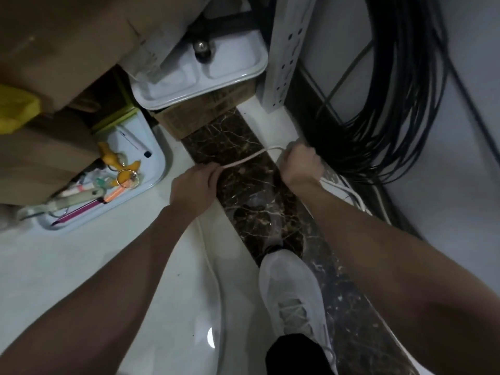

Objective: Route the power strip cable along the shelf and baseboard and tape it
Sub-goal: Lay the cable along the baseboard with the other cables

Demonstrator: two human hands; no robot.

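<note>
A white power strip (290, 50) leans upright against the dark baseboard (308, 85) at the top centre. Its white cable (251, 157) stretches in a low arc between my two hands over the dark marble floor band (243, 185). My left hand (193, 182) pinches the cable's left end. My right hand (300, 165) is closed around the cable beside the baseboard. More white cable (349, 196) runs along the baseboard behind my right wrist. No tape is visible.
A thick coil of black cables (392, 104) hangs on the wall at right. A white tray (159, 169) with pens and keys lies on the floor at left; another tray (251, 71) rests on a cardboard box (205, 117). My white shoe (292, 293) stands below.
</note>
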